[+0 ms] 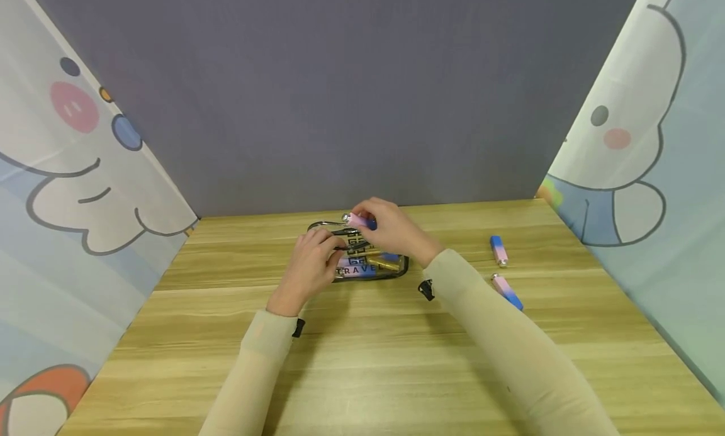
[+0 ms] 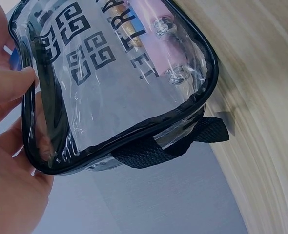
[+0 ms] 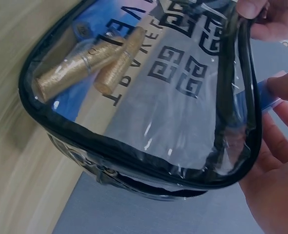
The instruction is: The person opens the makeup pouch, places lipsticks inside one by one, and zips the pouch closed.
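Booth w/ tbl (image 1: pixel 362 373), cartoon drapes (image 1: pixel 634 109), grey panel (image 1: pixel 362 96)

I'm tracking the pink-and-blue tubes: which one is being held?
The tube in the right hand; two others lie on the table, the rest in the bag.

In the head view, a wood-grained table (image 1: pixel 368 367) spreads toward six o'clock. At twelve o'clock there stands a plain grey panel (image 1: pixel 340 96). One cartoon-printed cloth (image 1: pixel 34 234) hangs at nine o'clock, another cloth (image 1: pixel 696 172) at three o'clock.
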Demonstrator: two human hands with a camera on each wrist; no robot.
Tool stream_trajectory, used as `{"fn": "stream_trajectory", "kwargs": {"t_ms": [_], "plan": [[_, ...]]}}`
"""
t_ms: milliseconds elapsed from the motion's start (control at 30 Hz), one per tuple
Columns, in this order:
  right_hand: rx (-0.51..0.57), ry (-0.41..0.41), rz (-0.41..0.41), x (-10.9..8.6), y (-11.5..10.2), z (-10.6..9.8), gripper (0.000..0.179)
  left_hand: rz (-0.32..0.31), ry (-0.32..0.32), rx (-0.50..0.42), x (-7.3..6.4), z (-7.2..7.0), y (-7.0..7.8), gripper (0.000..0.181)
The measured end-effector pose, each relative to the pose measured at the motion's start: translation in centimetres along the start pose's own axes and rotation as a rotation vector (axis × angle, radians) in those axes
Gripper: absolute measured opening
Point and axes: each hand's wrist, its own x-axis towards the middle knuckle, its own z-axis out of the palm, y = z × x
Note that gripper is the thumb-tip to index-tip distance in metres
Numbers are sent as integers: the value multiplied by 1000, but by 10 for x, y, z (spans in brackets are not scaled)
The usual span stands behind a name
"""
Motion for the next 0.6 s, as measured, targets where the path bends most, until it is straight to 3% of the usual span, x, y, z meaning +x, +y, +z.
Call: {"fn": "stream_trajectory", "kwargs": {"t_ms": [600], "plan": [[-221, -87, 84, 0, -12, 10, 33, 5, 15, -3, -1, 1, 0, 8]]}}
